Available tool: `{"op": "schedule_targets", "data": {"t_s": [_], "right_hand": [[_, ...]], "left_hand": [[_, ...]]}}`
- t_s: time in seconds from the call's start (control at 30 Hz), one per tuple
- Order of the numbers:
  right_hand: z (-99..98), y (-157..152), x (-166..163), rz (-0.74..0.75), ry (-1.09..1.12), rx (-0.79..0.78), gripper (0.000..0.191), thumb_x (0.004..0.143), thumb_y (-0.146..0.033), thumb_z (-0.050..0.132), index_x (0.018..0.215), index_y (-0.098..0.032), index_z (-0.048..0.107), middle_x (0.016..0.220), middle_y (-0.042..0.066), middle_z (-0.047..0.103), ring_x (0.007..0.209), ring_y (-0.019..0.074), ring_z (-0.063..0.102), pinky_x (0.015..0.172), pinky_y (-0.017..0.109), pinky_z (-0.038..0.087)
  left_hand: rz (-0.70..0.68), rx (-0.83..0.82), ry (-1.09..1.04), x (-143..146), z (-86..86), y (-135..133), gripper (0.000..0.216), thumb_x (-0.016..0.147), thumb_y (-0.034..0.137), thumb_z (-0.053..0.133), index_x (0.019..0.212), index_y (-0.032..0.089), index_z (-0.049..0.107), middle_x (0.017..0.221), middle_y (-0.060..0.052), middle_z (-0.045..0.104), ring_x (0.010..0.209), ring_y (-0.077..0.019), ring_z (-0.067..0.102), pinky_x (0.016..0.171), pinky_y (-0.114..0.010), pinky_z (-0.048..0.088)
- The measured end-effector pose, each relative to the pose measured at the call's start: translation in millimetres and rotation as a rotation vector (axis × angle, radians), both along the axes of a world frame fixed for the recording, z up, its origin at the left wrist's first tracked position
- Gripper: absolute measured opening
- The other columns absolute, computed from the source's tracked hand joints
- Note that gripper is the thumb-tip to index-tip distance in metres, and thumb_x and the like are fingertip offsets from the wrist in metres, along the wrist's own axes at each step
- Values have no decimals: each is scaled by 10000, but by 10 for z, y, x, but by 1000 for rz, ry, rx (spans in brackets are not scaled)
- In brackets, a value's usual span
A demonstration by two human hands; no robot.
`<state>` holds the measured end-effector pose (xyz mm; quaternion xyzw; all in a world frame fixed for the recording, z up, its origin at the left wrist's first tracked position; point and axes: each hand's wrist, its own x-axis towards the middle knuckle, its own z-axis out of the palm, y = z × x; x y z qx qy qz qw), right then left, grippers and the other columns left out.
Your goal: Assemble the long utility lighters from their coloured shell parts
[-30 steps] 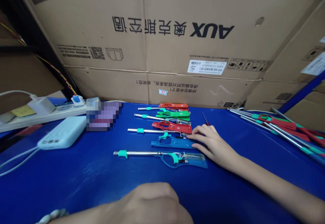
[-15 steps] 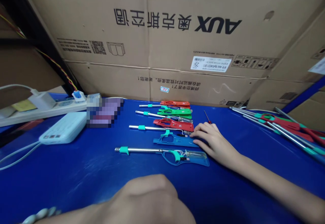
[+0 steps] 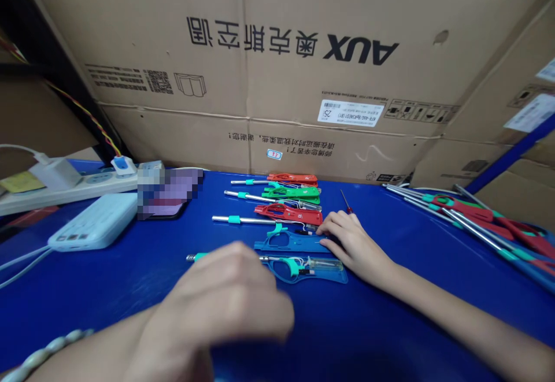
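My left hand (image 3: 229, 307), blurred in the foreground, is curled with its fingers bent under; whatever may be in them is hidden. It covers part of the metal tube of the nearest blue lighter (image 3: 327, 272), an opened gas lighter showing its clear fuel tank, teal trigger and wires. My right hand (image 3: 353, 243) has its bent fingertips closed on the right end of an empty-looking blue lighter casing half (image 3: 290, 241). Behind lie an opened red lighter (image 3: 288, 213), a green lighter (image 3: 295, 195) and an orange-red lighter (image 3: 292, 178), their tubes pointing left.
A small screwdriver (image 3: 347, 204) lies behind my right hand. At right is a pile of lighters (image 3: 489, 220). On the left are a pale power bank (image 3: 93, 220), a phone (image 3: 173, 194) and a power strip (image 3: 99, 180). A large cardboard box (image 3: 260, 104) stands behind.
My left hand has moved up and forward, now covering part of the nearest lighter's tube. My right hand stays at the blue casing's end. The whole view has shifted slightly.
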<state>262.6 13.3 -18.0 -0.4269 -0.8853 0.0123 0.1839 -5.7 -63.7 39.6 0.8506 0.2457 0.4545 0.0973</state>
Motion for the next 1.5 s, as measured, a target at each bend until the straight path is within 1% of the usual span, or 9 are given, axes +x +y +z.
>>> {"op": "schedule_targets", "data": {"t_s": [0.07,0.2,0.33,0.5,0.63,0.8,1.03,1.3,1.5], "right_hand": [[-7,-3,3,0,9,13,60,921,-167,507,927,-192,562,938,63,594,888,220,507,783,360,365],[-24,-11,6,-6,21,26,61,918,-168,509,902,-191,563,921,56,589,874,214,504,783,355,364],[-33,-15,6,-16,24,27,52,910,-161,523,892,-187,564,916,51,585,865,213,498,778,355,362],[-37,-24,3,-34,35,19,68,906,-152,522,882,-195,569,910,47,580,856,211,504,775,357,366],[-49,-20,-5,-49,56,30,83,905,-148,513,857,-194,563,908,49,570,857,210,505,781,362,372],[-66,-12,-12,-50,86,37,99,915,-165,499,847,-195,563,896,50,559,863,207,504,774,354,376],[-40,-30,-32,-67,96,62,101,916,-164,500,843,-199,561,897,44,568,863,197,520,781,339,383],[-19,-33,-38,-81,118,100,130,933,-198,486,833,-205,569,876,36,609,849,192,527,770,328,377],[19,-50,-33,-45,147,126,134,944,-207,478,848,-197,572,880,38,618,843,190,524,783,331,360]], "left_hand": [[-131,77,103,47,45,209,322,928,175,450,1235,261,493,859,-16,650,787,-167,590,730,-296,482],[43,-74,382,64,-90,618,386,915,119,425,1288,211,469,1196,-67,596,1078,-211,532,924,-379,431],[10,-156,602,29,-271,793,458,891,61,413,1315,232,445,1225,-47,590,1108,-211,531,957,-407,418],[-9,-167,707,0,-313,796,484,882,67,448,1342,214,412,1286,-63,544,1150,-217,519,1003,-404,402],[64,-63,785,-5,-289,786,417,907,105,453,1313,202,451,1221,-67,569,1113,-234,525,972,-408,412],[214,123,925,22,-292,797,261,928,156,458,1151,145,593,1005,-96,615,945,-262,550,799,-391,443],[124,52,799,60,-387,799,331,931,175,497,1260,203,529,1126,-90,594,1057,-270,508,893,-425,401],[60,-177,577,77,-450,839,454,885,94,550,1307,234,463,1214,-62,579,1148,-243,488,986,-467,382],[69,-204,518,57,-476,891,341,897,91,521,1222,191,538,1183,-81,572,1112,-235,503,953,-430,425]]}}
